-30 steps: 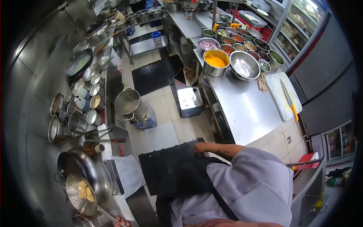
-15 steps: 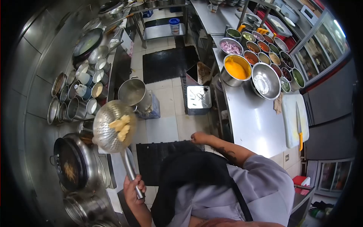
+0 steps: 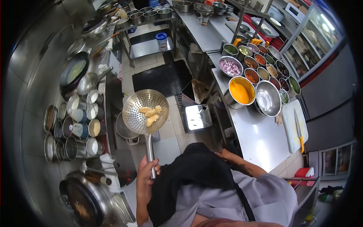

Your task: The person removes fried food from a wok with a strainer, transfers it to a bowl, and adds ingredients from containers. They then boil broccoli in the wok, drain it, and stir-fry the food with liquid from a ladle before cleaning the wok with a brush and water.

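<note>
A perforated metal skimmer (image 3: 136, 113) is held up at the centre-left, with its handle in my left hand (image 3: 148, 168), whose fingers are wrapped round it. Several pale golden fried pieces (image 3: 152, 120) lie in its bowl. Under the skimmer a metal pot (image 3: 124, 130) is partly hidden. My right hand (image 3: 224, 154) hangs low near the front of the right counter (image 3: 253, 136); its fingers are blurred and partly hidden, and nothing can be made out in them.
On the right counter are an orange-filled pot (image 3: 242, 90), an empty bowl (image 3: 267, 99), ingredient tins (image 3: 251, 75) and a white board (image 3: 293, 132) with a knife (image 3: 298, 125). To the left stand a wok (image 3: 81, 204) and several metal containers (image 3: 75, 147). A square tin (image 3: 198, 118) stands ahead.
The skimmer and my left hand have moved right, away from the left counter, with the pieces still in the bowl. My right hand has shifted right and lower. The view has turned.
</note>
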Tool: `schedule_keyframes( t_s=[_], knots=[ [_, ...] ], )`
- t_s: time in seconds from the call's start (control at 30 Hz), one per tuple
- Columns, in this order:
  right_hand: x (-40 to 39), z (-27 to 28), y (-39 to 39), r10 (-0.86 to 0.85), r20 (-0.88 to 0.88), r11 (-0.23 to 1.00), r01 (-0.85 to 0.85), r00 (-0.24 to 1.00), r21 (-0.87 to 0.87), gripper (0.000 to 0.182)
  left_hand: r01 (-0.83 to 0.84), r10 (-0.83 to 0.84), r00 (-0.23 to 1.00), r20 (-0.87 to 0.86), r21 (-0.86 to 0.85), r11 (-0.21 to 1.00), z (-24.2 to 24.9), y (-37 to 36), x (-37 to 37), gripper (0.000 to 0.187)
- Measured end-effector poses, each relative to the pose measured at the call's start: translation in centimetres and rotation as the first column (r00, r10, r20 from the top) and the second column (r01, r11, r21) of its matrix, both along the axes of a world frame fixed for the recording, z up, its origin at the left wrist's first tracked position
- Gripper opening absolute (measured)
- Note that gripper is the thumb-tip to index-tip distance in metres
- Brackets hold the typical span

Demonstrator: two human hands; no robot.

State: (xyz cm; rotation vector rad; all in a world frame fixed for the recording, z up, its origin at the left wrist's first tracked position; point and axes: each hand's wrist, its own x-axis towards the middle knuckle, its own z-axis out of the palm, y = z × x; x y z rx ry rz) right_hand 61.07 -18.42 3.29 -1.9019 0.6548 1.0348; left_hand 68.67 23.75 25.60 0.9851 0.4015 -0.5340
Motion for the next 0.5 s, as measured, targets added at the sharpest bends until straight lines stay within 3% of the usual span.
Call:
schedule_keyframes(
  t_s=[0.07, 0.1, 0.13, 0.17, 0.2, 0.23, 0.27, 0.3, 0.4, 0.5],
  knots=[
    [-2.9, -5.7, 0.9, -0.391, 0.206, 0.867, 0.284, 0.897, 0.409, 0.037, 0.054, -0.054, 0.999, 0.003, -0.004, 0.999, -0.3, -0.4, 3.7, 0.033],
    [-5.5, -10.3, -2.5, -0.404, 0.207, 0.862, 0.295, 0.891, 0.412, 0.037, 0.068, -0.068, 0.998, 0.006, 0.0, 0.998, -0.3, -0.7, 5.6, 0.033],
    [-7.9, -15.0, -3.8, -0.195, 0.239, 0.935, 0.106, 0.951, 0.34, 0.038, 0.072, -0.072, 0.997, -0.008, -0.017, 0.997, -0.4, -1.1, 7.5, 0.033],
    [-3.0, -15.9, -1.2, 0.025, 0.254, 0.961, -0.093, 0.967, 0.261, 0.038, 0.075, -0.076, 0.997, -0.022, -0.034, 0.997, -0.5, -1.7, 9.4, 0.033],
    [-4.3, -13.2, -4.0, 0.008, 0.257, 0.961, -0.079, 0.966, 0.266, 0.038, 0.091, -0.092, 0.996, -0.018, -0.028, 0.995, -0.8, -2.2, 11.4, 0.033],
    [-1.3, -7.8, -3.1, 0.073, 0.208, 0.984, -0.105, 0.975, 0.145, 0.037, 0.093, -0.094, 0.995, -0.022, -0.047, 0.995, -1.3, -2.8, 13.5, 0.031],
    [6.6, 1.5, -0.2, 0.128, 0.149, 0.991, -0.133, 0.981, 0.027, 0.037, 0.099, -0.1, 0.995, -0.026, -0.063, 0.993, -1.6, -3.4, 15.5, 0.028],
    [9.3, 1.0, -0.4, 0.103, 0.157, 0.993, -0.11, 0.982, 0.034, 0.037, 0.11, -0.112, 0.993, -0.022, -0.055, 0.992, -1.6, -4.0, 17.5, 0.027],
    [18.5, 1.4, -1.5, 0.255, 0.52, 0.967, -0.201, 0.815, -0.16, 0.027, 0.153, -0.155, 0.988, -0.023, -0.067, 0.986, -0.6, -5.2, 23.3, 0.024],
    [29.0, 8.5, -0.4, 0.355, 0.662, 0.927, -0.158, 0.66, -0.341, 0.028, 0.161, -0.16, 0.987, 0.026, -0.049, 0.986, -0.1, -6.1, 27.9, 0.025]
  ],
)
